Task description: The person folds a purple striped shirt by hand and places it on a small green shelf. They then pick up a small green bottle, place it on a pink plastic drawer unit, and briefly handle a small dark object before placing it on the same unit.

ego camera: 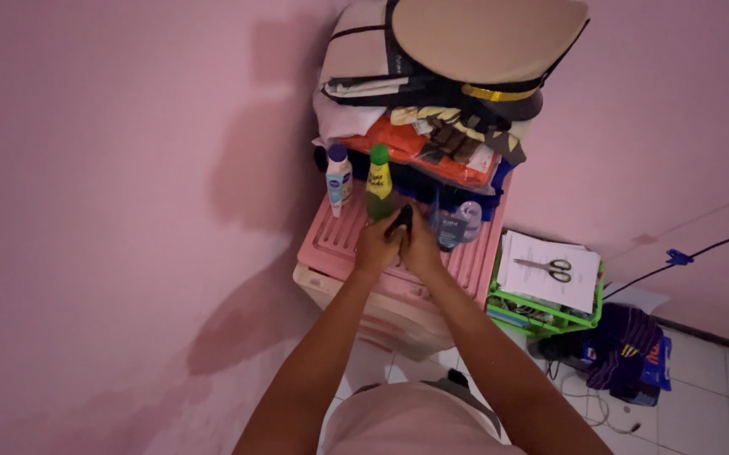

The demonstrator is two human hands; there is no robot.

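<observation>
Both my hands meet over the top of a pink plastic drawer cabinet [343, 240]. My left hand [378, 244] and my right hand [422, 247] together grip a small black object [400, 222] held between them; its exact kind is too small to tell. Just behind my left hand stands a green bottle with a yellow label [379, 184]. A white bottle with a blue cap [338, 179] stands further left. A small clear pinkish bottle [469, 218] and a dark small container [450, 229] stand right of my right hand.
A pile of folded clothes, an orange package [419, 153] and a peaked cap [487, 50] sits at the cabinet's back. A green basket [541, 316] holds papers and scissors [550, 269]. Cables and a dark bag [626, 341] lie on the tiled floor. Pink walls surround.
</observation>
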